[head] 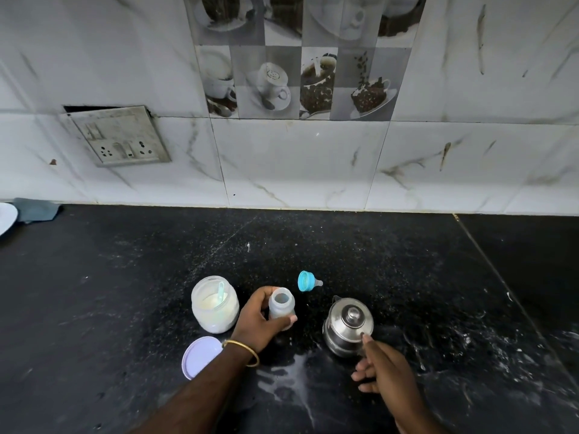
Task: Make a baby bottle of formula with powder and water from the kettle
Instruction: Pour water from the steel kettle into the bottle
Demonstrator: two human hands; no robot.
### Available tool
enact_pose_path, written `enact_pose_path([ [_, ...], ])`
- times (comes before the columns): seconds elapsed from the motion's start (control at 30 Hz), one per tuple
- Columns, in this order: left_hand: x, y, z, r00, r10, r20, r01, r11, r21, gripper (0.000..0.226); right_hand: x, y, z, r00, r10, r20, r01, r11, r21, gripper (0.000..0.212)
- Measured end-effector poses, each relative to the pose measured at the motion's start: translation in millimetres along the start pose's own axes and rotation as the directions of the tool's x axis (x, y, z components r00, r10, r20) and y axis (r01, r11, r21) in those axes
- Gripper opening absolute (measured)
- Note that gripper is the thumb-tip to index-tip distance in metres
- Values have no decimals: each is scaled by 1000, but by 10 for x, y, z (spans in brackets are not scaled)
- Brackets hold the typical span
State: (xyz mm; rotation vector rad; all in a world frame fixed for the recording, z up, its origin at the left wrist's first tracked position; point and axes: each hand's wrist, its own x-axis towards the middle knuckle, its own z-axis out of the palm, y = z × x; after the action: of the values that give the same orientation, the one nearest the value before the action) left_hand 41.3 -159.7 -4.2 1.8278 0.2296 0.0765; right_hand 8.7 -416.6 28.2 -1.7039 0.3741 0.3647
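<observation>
- The left hand (260, 321) is wrapped around the open baby bottle (281, 305), which stands upright on the black worktop (125, 277), near its front edge and about midway along it.
- The right hand (385, 368) holds nothing, its fingers loosely spread; the forefinger tip touches the near side of the steel kettle (348, 326), lid on.
- The kettle stands just right of the bottle, apart from it.
- An open powder jar (215, 303) with a blue scoop (221, 289) inside stands just left of the left hand.
- Its lilac lid (200, 355) lies flat in front of the jar, partly under the left wrist.
- The blue teat cap (306, 280) lies on its side behind the bottle.
- A bangle (247, 350) circles the left wrist.
</observation>
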Motion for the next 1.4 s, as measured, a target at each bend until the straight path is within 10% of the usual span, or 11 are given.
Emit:
enact_pose_path([
  [0.6, 118, 266, -113, 983, 153, 105, -152, 988, -22, 56, -198, -1129, -81, 973, -156, 168, 201, 932, -302, 40],
  [1.4, 145, 360, -173, 970, 190, 149, -182, 981, -63, 58, 162, -1961, 105, 890, -237, 389, 455, 433, -778, 54],
])
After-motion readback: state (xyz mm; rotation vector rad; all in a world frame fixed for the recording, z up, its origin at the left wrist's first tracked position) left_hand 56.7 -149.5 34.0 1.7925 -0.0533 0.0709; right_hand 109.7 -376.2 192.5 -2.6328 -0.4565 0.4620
